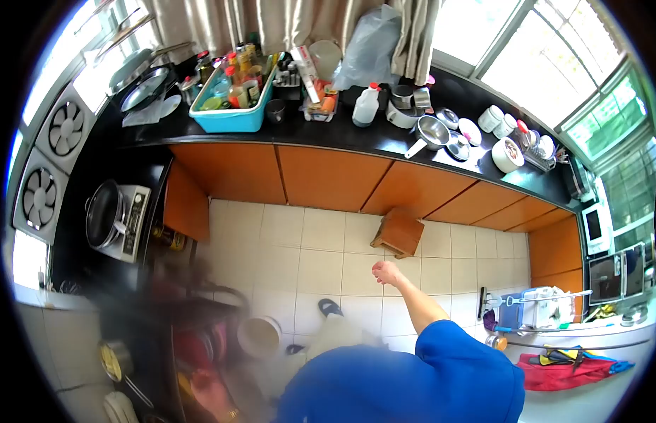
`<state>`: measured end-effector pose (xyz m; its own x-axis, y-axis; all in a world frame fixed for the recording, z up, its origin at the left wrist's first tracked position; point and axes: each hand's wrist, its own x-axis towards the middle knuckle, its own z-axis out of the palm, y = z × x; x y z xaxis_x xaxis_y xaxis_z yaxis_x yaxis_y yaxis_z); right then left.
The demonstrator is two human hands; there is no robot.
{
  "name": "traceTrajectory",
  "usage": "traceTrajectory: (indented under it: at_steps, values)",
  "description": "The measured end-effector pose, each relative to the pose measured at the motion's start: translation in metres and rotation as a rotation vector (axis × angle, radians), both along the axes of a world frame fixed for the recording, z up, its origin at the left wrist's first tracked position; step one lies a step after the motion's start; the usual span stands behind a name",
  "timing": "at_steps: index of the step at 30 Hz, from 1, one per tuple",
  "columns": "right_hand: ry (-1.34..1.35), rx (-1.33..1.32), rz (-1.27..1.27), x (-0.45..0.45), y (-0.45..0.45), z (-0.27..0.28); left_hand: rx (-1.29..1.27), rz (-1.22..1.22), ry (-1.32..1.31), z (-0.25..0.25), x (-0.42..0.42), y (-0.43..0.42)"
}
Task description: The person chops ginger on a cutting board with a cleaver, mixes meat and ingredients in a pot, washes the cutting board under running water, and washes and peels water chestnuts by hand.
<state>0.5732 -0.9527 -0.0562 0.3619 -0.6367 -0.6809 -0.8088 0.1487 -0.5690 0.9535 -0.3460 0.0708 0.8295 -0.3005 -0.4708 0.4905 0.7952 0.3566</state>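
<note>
My right hand (388,273) is held out over the tiled floor, just in front of a small wooden stool (399,233). Its fingers are curled in and nothing shows in them. Down at the lower left, my left hand (211,396) reaches to a low cabinet beneath the counter, with a gold-coloured band at the wrist. Haze covers that area, so its fingers are unclear. Beside it in the cabinet is a red, rounded item (194,345), perhaps a basin or pot. A pale bucket-like container (259,336) stands on the floor by my feet.
A frying pan (106,213) sits on a cooker at the left. Along the back counter are a blue basket (233,121) of bottles, a white jug (366,106) and a saucepan (432,132). One cabinet door (185,204) hangs open. Mops (539,299) lean at the right.
</note>
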Motion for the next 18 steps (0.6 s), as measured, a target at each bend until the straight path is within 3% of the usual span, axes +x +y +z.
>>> traceTrajectory:
  at_steps: [5,9,12,18]
  values:
    - [0.053,0.005,-0.125,-0.02,-0.032,-0.003,0.025,-0.279,-0.04,0.044,0.039,-0.121]
    - [-0.06,-0.045,-0.257,-0.023,-0.023,0.016,0.005,-0.357,-0.039,0.024,0.077,-0.158]
    - [-0.256,-0.009,-0.476,-0.015,-0.036,0.047,0.146,-0.274,0.075,0.002,0.102,-0.179]
    - [-0.621,-0.093,-0.687,0.033,-0.124,0.12,0.152,-0.267,0.1,-0.012,0.126,-0.219]
